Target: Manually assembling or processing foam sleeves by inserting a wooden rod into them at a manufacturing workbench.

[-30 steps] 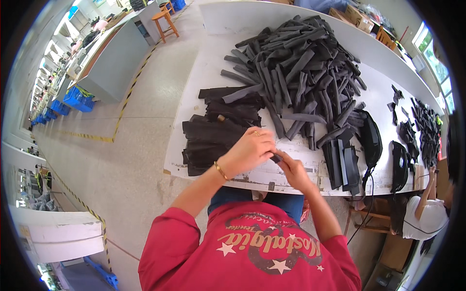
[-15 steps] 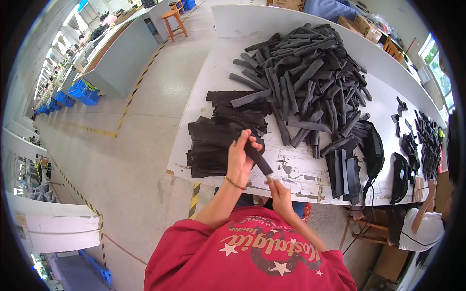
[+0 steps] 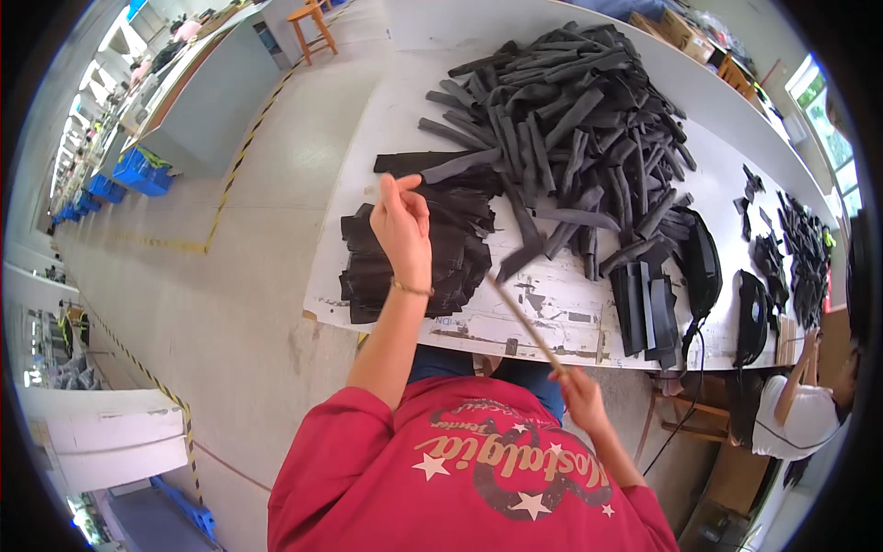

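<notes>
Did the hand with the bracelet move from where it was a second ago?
Yes. The left hand went from the near edge of the white table up and left, over the flat black stack, holding a dark strip.

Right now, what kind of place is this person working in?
Probably a factory or workshop floor. A long white worktable carries a big heap of black fabric strips, more long tables stand in rows behind, and yellow-and-black tape marks lanes on the concrete floor.
</notes>
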A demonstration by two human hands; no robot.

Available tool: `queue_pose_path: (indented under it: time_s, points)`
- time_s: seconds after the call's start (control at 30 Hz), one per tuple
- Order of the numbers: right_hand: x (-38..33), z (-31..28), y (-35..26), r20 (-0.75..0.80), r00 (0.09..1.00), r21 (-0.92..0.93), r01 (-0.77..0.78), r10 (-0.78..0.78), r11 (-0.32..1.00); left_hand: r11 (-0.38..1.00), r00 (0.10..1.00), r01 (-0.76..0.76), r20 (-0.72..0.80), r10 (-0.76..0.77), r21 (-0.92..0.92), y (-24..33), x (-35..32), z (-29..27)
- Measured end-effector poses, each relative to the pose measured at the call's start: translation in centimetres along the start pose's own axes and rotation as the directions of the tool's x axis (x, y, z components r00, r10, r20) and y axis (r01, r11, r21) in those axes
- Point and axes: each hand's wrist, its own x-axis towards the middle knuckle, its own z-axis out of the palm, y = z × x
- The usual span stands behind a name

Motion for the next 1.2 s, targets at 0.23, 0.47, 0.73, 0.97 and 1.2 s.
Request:
queue_pose_path:
  time_s: [0.23, 0.47, 0.73, 0.97, 1.2]
  points:
    - [1.9, -1.1, -0.2, -0.119, 0.992, 0.143, 0.061, -0.044, 0.988, 0.775, 0.760, 0.632, 0.207, -0.616, -0.015, -7.0, -9.3, -2.7]
    - [3.3, -1.7, 0.0, -0.243, 0.969, 0.218, 0.003, 0.051, 0.976, 0.913, 0.888, 0.254, 0.296, -0.351, 0.321, -11.0, -9.9, -1.8]
    - [10.2, 0.2, 0.0, -0.426, 0.867, -0.085, 0.245, -0.258, 0.966, 0.805, 0.739, -0.298, 0.658, -0.146, 0.513, -13.0, -10.0, -0.7]
    - [12.8, 3.0, -0.1, -0.427, 0.799, -0.331, 0.299, -0.425, 0.895, 0.605, 0.396, -0.729, 0.918, -0.011, 0.322, -15.3, -8.8, -2.2]
    - [11.3, 0.7, -3.8, -0.376, 0.754, -0.297, 0.454, -0.539, 0.840, 0.608, 0.275, -0.718, 0.940, -0.201, 0.340, -9.7, -10.0, 0.8]
